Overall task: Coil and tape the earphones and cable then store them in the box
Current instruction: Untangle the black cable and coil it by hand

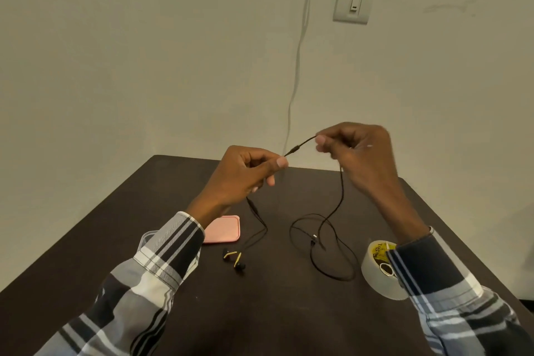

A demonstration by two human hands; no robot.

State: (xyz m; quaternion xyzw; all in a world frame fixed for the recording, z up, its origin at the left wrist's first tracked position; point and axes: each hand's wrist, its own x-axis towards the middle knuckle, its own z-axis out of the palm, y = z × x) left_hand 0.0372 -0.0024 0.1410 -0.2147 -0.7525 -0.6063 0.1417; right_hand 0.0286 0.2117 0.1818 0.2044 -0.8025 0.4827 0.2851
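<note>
A thin black earphone cable (pixel 300 144) stretches between my two raised hands above the dark table (pixel 274 312). My left hand (pixel 245 173) pinches it at thumb and forefinger, and my right hand (pixel 355 147) pinches the other end of the stretch. From the left hand the cable drops to two black and yellow earbuds (pixel 234 260) lying on the table. From the right hand it hangs down into loose loops (pixel 323 243) on the table. A clear plastic box (pixel 148 237) peeks out under my left sleeve, with its pink lid (pixel 224 230) beside it.
A roll of clear tape (pixel 378 269) stands on the table by my right sleeve. A white cord (pixel 300 46) runs down the wall behind the table, and a light switch (pixel 353 1) sits on the wall at the upper right.
</note>
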